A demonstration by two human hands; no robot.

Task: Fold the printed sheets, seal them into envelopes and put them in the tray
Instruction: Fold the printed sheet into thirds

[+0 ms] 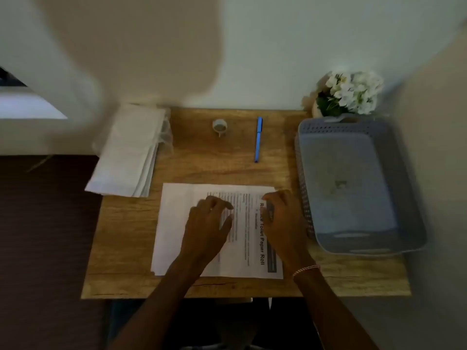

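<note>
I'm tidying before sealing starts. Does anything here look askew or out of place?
The stack of envelopes sits askew at the back left of the desk, its near corner hanging past the edge. The tape, pen and tray lie flat; nothing is spilled.

Table (121,248): printed sheet (174,223) at near centre. Envelope stack (129,150) behind and left of it, overhanging the table's left edge. Tape roll (219,127) behind the sheet; pen (258,138) right of the roll. Tray (353,198) at right; potted flowers (348,93) behind the tray.

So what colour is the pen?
Blue. The pen shows in the head view, the only view here.
</note>
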